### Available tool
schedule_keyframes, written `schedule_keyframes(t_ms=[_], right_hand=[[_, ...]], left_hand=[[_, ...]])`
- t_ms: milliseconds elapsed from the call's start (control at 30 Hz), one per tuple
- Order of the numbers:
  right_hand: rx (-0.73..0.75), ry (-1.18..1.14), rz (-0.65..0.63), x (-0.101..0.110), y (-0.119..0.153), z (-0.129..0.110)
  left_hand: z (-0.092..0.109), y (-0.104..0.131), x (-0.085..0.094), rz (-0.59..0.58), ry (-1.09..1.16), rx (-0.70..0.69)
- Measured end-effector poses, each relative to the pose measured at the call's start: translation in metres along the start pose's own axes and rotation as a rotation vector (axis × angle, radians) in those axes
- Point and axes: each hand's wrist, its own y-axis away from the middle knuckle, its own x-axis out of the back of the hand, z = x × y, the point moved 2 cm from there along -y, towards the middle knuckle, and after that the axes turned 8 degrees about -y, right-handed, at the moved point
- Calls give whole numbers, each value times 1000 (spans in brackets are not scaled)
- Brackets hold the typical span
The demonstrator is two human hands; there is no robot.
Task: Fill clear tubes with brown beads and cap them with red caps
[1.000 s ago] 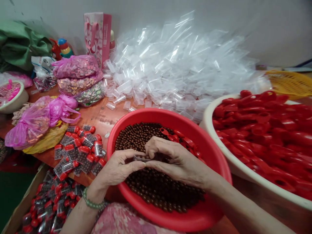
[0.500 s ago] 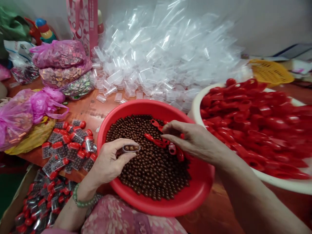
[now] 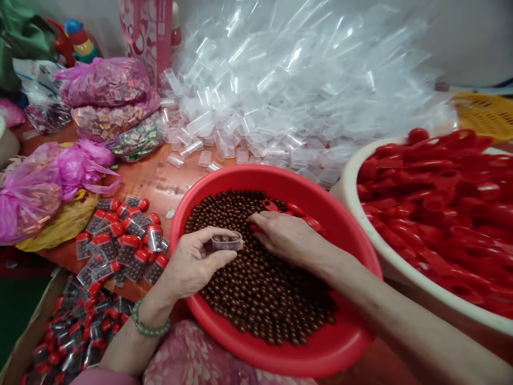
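A small clear container (image 3: pixel 226 241) with brown balls showing at its mouth is held between the thumb and fingers of my left hand (image 3: pixel 196 262), over the left part of a red basin (image 3: pixel 276 369). Many shiny brown balls (image 3: pixel 264 305) fill much of the basin. My right hand (image 3: pixel 280 235) reaches over the balls, its fingers closed around a red piece (image 3: pixel 254 228) that is mostly hidden. Just behind that hand, more red plastic pieces (image 3: pixel 312 222) lie in the basin.
A white tub (image 3: pixel 363 214) heaped with red pieces stands at the right. Clear empty containers (image 3: pixel 280 101) are piled behind. Filled containers with red caps (image 3: pixel 128 243) lie at the left, above a box (image 3: pixel 24 337) of more. Pink bags (image 3: pixel 106 83) sit at the back left.
My right hand has moved left from the red pieces toward the container, its fingers now round a red piece. The view has shifted, so the surroundings sit farther right.
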Motion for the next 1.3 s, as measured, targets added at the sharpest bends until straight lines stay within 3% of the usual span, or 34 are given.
schedule_keyframes(t_ms=[100, 267, 367, 467, 567, 800, 1000, 1133, 1300], right_hand=[[15, -162, 142, 12, 5, -1], [-47, -1077, 636, 26, 20, -23], [-35, -1315, 709, 17, 27, -39], [-2, -1409, 720, 8, 33, -49], [27, -1370, 748, 6, 41, -52], [33, -917, 752, 16, 60, -47], [259, -488, 697, 22, 65, -50], [444, -399, 620, 19, 62, -60], [483, -435, 574, 8, 59, -65]], left_hand=[[-2, 0, 1, 17, 88, 10], [-2, 3, 1, 50, 147, -5], [-2, 7, -2, 24, 196, -8], [-7, 10, -5, 10, 308, -13], [-12, 11, -6, 12, 351, -26], [-16, 9, -8, 76, 337, -11], [-14, 9, -12, 97, 323, 30], [-13, 8, -13, 115, 326, 25], [-13, 9, -11, 139, 302, 29]])
